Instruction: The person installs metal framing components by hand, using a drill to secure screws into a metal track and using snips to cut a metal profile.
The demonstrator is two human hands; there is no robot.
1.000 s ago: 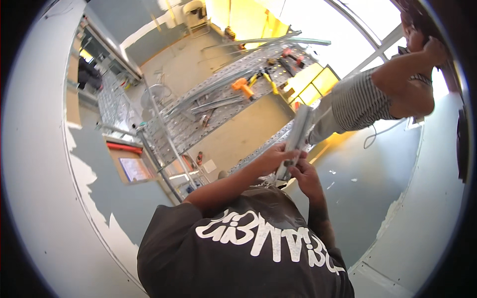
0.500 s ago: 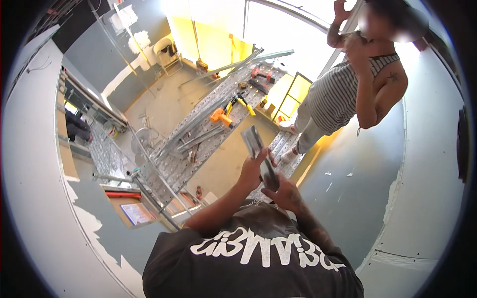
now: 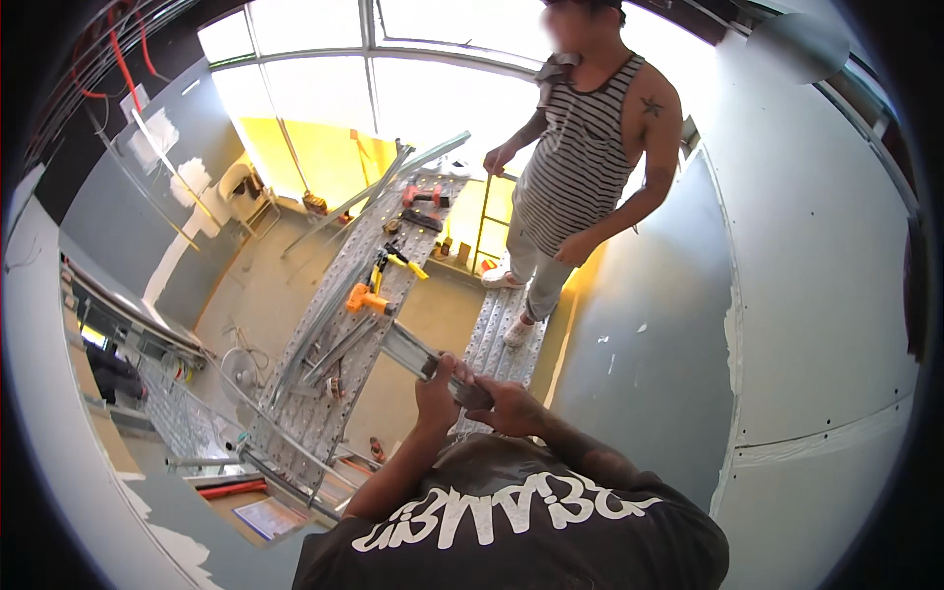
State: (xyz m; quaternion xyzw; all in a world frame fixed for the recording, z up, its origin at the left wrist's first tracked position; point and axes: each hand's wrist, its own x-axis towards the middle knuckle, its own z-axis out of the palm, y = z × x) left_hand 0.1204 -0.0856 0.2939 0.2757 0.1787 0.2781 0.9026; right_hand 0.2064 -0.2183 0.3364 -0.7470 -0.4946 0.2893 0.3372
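Note:
Both of my hands hold a short length of shiny grey metal channel (image 3: 408, 349) in front of my chest. It slants up to the left, over the edge of the perforated metal platform. My left hand (image 3: 439, 395) is wrapped round its middle. At the lower end, the fingers of my right hand (image 3: 511, 408) close on the same channel, and its thumb side lies near the left fingers. Just beyond the channel's far end is an orange tool (image 3: 369, 299), and past it some yellow-and-black hand tools (image 3: 398, 264).
Metal strips (image 3: 320, 329) and a red-and-black cordless drill (image 3: 425, 197) lie on the platform (image 3: 295, 428). Ahead, a person in a striped top (image 3: 590, 147) stands on a second platform (image 3: 492, 329). A fan (image 3: 238, 372) and chair (image 3: 244, 197) stand on the floor below.
The view has swung right and up. The channel has tilted further left in my hands, which still grip it. The other person has lowered both raised arms.

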